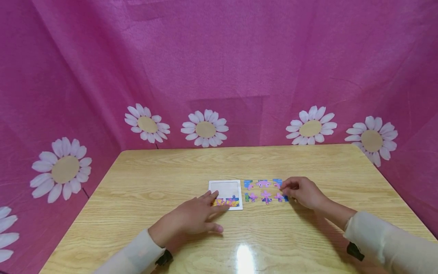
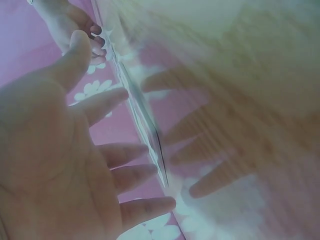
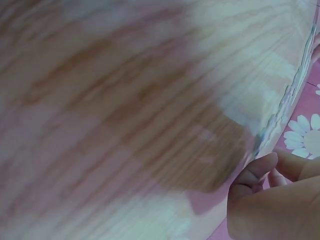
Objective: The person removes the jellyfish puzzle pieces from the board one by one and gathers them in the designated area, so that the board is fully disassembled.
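Note:
A white puzzle tray (image 1: 240, 196) lies flat on the table, its bottom strip filled with joined colourful pieces (image 1: 232, 201). My left hand (image 1: 193, 216) rests over the tray's lower left corner. Its fingers are spread and fairly straight, as the left wrist view also shows. Right of the tray, several loose puzzle pieces (image 1: 263, 184) lie in two rows, printed with pink figures on blue and green. My right hand (image 1: 304, 192) is at the right end of these rows. Thumb and forefinger pinch the edge of the lower right puzzle piece (image 1: 280, 197); the fingertips partly hide it.
The light wood table (image 1: 164, 171) has a glossy top that mirrors the hands. Behind it and at both sides hangs a magenta cloth (image 1: 222, 68) printed with large white daisies. The cloth meets the table's far edge.

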Demonstrator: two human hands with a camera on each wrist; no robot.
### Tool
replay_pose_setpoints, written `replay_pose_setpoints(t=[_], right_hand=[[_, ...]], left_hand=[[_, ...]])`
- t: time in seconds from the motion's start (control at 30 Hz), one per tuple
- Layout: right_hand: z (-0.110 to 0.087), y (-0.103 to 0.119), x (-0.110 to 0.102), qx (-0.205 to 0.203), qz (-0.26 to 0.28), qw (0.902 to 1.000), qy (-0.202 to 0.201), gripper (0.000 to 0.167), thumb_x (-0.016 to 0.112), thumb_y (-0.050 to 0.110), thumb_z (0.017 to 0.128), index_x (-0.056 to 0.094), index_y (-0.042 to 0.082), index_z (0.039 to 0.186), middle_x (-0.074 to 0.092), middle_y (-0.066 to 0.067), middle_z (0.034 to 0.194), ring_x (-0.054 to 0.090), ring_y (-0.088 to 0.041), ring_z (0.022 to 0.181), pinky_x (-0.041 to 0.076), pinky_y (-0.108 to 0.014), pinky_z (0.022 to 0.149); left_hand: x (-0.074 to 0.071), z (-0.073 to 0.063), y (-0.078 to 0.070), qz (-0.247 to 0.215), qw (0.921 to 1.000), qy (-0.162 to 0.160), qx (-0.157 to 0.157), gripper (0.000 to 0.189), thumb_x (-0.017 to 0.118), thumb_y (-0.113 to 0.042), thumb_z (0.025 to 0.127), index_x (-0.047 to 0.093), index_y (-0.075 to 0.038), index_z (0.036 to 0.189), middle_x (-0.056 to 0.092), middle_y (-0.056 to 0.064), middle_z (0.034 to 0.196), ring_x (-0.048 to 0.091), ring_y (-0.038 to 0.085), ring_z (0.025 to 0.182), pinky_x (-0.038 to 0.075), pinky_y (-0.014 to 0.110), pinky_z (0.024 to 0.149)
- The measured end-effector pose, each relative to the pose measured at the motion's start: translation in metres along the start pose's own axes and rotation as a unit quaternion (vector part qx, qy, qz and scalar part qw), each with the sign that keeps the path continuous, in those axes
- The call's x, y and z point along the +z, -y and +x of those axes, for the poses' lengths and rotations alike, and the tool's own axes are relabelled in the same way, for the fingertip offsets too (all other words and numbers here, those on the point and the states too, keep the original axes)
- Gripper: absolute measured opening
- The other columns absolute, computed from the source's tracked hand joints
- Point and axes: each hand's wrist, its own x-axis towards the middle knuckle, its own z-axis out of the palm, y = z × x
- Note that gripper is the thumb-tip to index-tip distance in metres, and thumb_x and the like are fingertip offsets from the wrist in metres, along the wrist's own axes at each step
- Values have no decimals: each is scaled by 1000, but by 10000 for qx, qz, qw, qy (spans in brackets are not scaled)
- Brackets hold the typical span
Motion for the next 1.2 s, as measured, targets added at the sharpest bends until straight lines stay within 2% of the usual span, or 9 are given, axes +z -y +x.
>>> replay_pose_setpoints(t=[0.27,0.4,0.53,0.87,1.13,1.2], right_hand=[[4,11,1,-121,34,9999,21,13,67,6,100,72,-4,108,68,-12,90,57,-18,65,47,-26,54],[6,16,3,-309,-30,9995,-41,12,69,3,98,72,-5,106,69,-12,90,57,-18,70,47,-25,53],[8,20,6,-324,27,9995,-51,13,69,1,96,71,-6,107,69,-12,91,55,-18,73,45,-25,53],[16,32,17,-270,-47,9996,6,14,68,1,97,72,-4,109,69,-9,91,55,-17,73,46,-25,55],[21,45,29,-278,411,9986,197,15,66,1,97,71,-5,109,66,-12,87,51,-13,58,42,-24,47],[23,47,33,-317,427,9984,199,15,67,1,97,72,-5,109,66,-11,86,50,-12,59,41,-23,47]], left_hand=[[-3,-14,8,-309,9994,57,-113,67,57,-71,93,44,-47,154,23,12,171,19,37,157,32,60,118],[-6,-21,10,-450,9989,-7,-164,65,60,-68,93,48,-45,153,24,12,170,20,39,157,33,60,118],[-6,-26,14,-490,9987,-69,-111,65,61,-67,93,50,-43,152,24,11,171,20,40,156,33,62,117],[-2,-29,20,-627,9979,-1,-160,69,59,-70,91,48,-43,153,25,-1,171,19,38,157,32,65,116],[-1,-29,20,-729,9970,45,-238,69,61,-70,90,48,-44,153,26,-5,170,18,36,158,31,67,116],[-1,-28,20,-737,9970,50,-244,69,61,-70,90,48,-44,153,26,-5,170,18,36,158,31,67,116]])
